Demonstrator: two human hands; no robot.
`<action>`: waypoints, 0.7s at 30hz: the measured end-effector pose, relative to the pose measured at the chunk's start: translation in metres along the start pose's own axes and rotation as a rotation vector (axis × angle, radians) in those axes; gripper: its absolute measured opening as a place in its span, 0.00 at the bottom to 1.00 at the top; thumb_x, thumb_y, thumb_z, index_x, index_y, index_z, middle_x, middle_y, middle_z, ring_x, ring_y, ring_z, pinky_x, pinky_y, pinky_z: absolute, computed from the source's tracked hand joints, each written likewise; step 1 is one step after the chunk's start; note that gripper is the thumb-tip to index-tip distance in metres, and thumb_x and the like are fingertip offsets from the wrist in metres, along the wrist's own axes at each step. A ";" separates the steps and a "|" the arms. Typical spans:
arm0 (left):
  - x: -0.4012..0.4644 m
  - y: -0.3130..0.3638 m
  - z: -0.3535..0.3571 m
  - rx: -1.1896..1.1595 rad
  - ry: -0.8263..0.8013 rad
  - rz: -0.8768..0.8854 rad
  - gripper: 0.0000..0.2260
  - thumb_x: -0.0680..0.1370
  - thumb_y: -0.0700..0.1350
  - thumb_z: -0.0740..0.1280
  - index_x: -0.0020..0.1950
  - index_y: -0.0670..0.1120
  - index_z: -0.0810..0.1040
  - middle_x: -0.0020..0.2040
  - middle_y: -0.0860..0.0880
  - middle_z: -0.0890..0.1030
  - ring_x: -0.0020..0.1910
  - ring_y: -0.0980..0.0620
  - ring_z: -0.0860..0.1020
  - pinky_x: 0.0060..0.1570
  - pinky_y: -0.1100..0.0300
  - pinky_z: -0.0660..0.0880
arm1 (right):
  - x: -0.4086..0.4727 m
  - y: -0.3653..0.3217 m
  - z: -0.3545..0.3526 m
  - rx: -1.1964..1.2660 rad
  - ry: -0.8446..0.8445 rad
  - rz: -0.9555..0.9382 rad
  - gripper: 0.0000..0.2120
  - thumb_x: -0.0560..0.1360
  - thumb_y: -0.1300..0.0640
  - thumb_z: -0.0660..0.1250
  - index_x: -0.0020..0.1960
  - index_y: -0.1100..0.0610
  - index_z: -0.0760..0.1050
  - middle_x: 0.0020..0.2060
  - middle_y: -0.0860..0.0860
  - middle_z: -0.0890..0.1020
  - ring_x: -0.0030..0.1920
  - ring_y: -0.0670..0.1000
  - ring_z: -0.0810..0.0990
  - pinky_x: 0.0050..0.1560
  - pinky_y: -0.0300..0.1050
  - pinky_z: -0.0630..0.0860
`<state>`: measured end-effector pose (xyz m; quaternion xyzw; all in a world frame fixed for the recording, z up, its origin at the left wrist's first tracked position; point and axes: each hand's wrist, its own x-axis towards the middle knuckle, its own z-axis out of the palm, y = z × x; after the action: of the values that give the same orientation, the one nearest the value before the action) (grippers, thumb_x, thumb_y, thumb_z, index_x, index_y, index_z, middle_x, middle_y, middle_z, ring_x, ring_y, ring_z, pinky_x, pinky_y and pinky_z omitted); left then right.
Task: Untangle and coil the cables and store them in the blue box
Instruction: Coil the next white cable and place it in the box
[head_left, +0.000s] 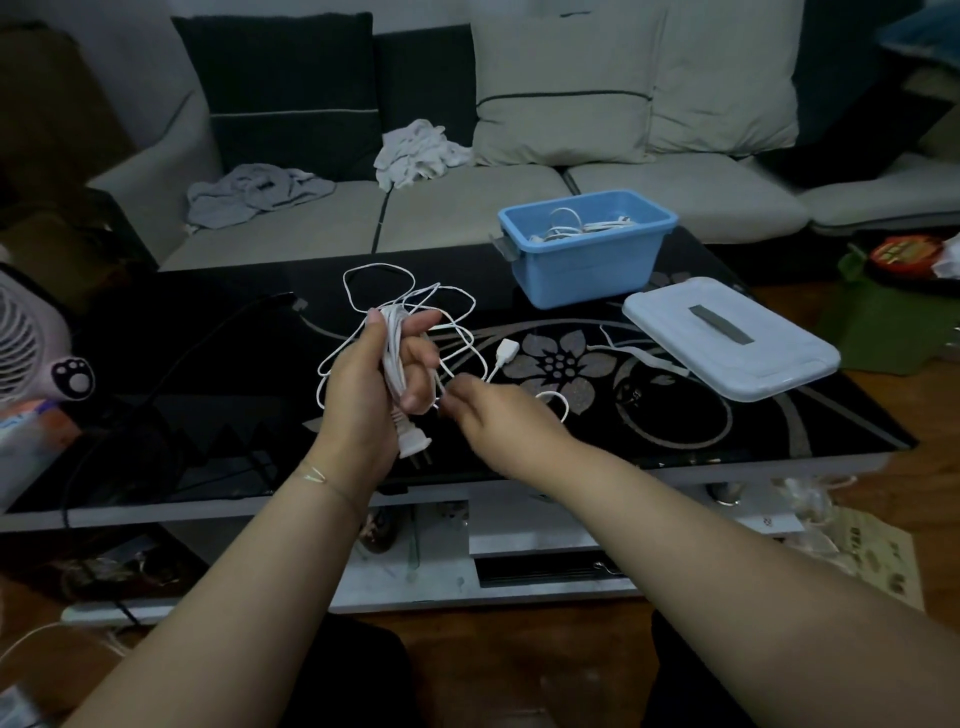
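Both hands work one white cable (395, 358): left hand (374, 374) grips its bundle, right hand (498, 415) pinches a strand; blue box (587, 270) at two o'clock.

The room is dim, with a cool bluish cast. Soft light falls from about 12 o'clock, brightest on the sofa cushions (639, 88). The glossy black table (208, 415) shows faint reflections. Corners darken and bend. The right hand (498, 415) is motion-blurred.

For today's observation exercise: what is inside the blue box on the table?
White coiled cables lie inside the blue box. Its near wall hides the bottom, so anything beneath them cannot be seen.
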<state>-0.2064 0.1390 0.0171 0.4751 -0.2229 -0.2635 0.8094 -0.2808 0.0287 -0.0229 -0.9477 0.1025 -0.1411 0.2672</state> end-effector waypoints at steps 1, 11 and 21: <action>0.001 -0.001 -0.001 0.041 0.031 0.027 0.23 0.84 0.52 0.47 0.54 0.38 0.76 0.30 0.49 0.79 0.17 0.57 0.62 0.20 0.67 0.60 | -0.003 -0.004 0.002 -0.040 -0.036 -0.018 0.12 0.81 0.47 0.54 0.57 0.53 0.71 0.49 0.58 0.81 0.51 0.61 0.78 0.40 0.48 0.68; 0.000 -0.013 0.001 0.766 0.138 0.093 0.21 0.84 0.54 0.48 0.60 0.43 0.74 0.47 0.52 0.85 0.25 0.54 0.73 0.30 0.61 0.71 | -0.021 -0.017 -0.006 -0.309 -0.209 -0.177 0.16 0.80 0.51 0.56 0.66 0.54 0.68 0.55 0.56 0.77 0.55 0.60 0.77 0.46 0.50 0.74; 0.007 -0.026 0.006 0.657 -0.010 -0.342 0.17 0.84 0.51 0.49 0.58 0.40 0.71 0.50 0.44 0.81 0.40 0.48 0.76 0.41 0.57 0.72 | -0.026 -0.016 -0.018 -0.450 -0.051 -0.282 0.22 0.79 0.48 0.60 0.68 0.59 0.64 0.54 0.56 0.80 0.52 0.60 0.79 0.39 0.48 0.67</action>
<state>-0.2101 0.1201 -0.0028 0.7386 -0.2170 -0.3118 0.5570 -0.3086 0.0404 -0.0055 -0.9915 -0.0084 -0.1264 0.0298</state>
